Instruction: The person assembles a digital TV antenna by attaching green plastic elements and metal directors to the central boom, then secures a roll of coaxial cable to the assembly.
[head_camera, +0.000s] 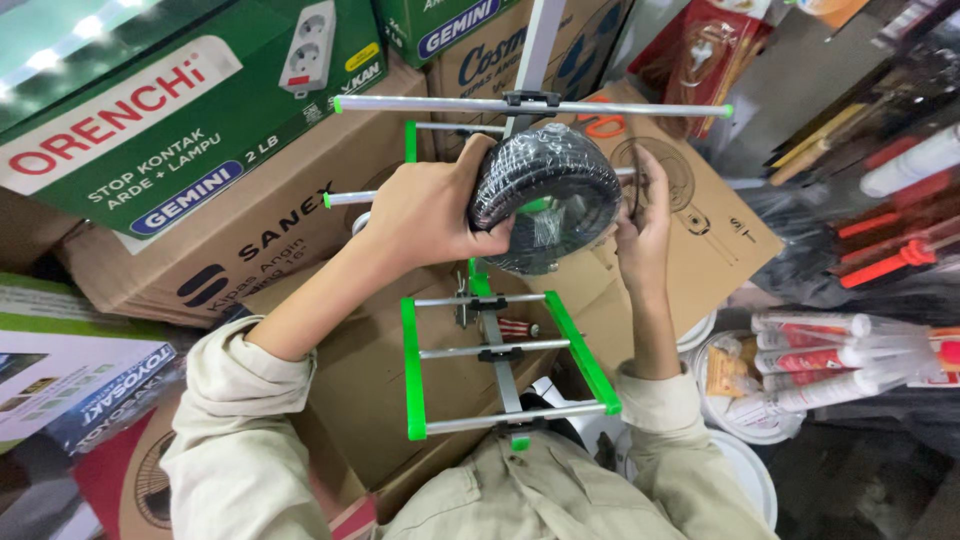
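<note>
Above antenna (505, 350) | left hand (425, 215) grips cable coil (548, 190) | right hand (642, 225) steadies edge | boxes (250, 230) crowd

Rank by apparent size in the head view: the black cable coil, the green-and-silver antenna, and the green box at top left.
1. The green box, though its nearness to the camera inflates it and the frame crops it.
2. The antenna, long but thin.
3. The cable coil, held by the left hand and right hand.
</note>
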